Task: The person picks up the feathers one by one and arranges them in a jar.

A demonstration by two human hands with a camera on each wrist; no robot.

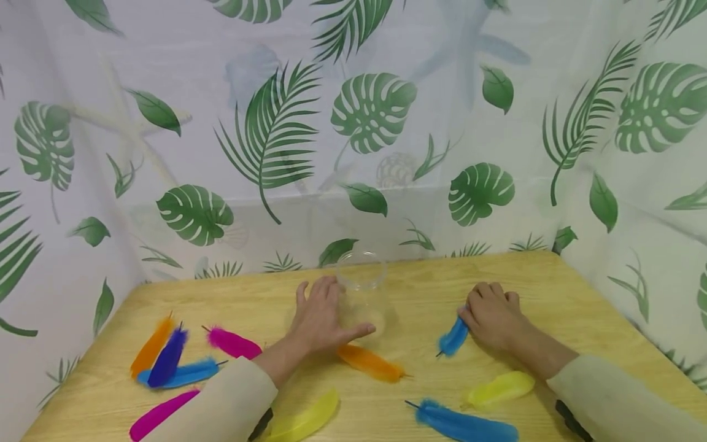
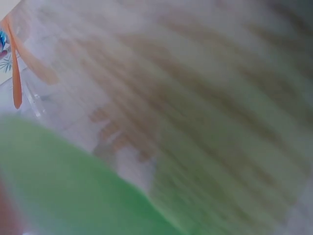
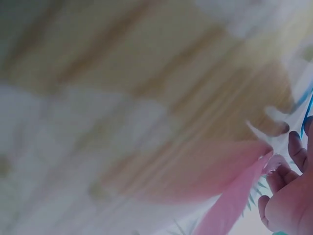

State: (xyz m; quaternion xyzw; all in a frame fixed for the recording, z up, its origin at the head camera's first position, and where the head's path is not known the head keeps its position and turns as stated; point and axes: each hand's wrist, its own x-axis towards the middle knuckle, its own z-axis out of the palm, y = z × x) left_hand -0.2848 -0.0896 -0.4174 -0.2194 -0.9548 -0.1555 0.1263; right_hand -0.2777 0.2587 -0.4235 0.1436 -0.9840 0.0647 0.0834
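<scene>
A clear plastic jar [image 1: 361, 270] stands upright near the table's back edge, its rim facing up. My left hand [image 1: 317, 316] is at the jar's left side, fingers spread and thumb stretched across in front of its base. Whether the fingertips touch the jar is hard to tell. My right hand [image 1: 494, 316] pinches a blue feather [image 1: 454, 337], its quill end pointing down and to the left. That blue feather [image 3: 307, 112] shows as a thin strip in the right wrist view. An orange feather [image 1: 372, 363] lies just below my left thumb.
At left on the wooden table [image 1: 431, 288] lie an orange feather [image 1: 151, 347], a purple feather [image 1: 168, 356], a blue feather [image 1: 190, 373] and pink feathers [image 1: 234, 342]. Nearer me are yellow feathers [image 1: 499, 388] and another blue feather [image 1: 464, 423]. A leaf-print curtain [image 1: 420, 209] encloses the table.
</scene>
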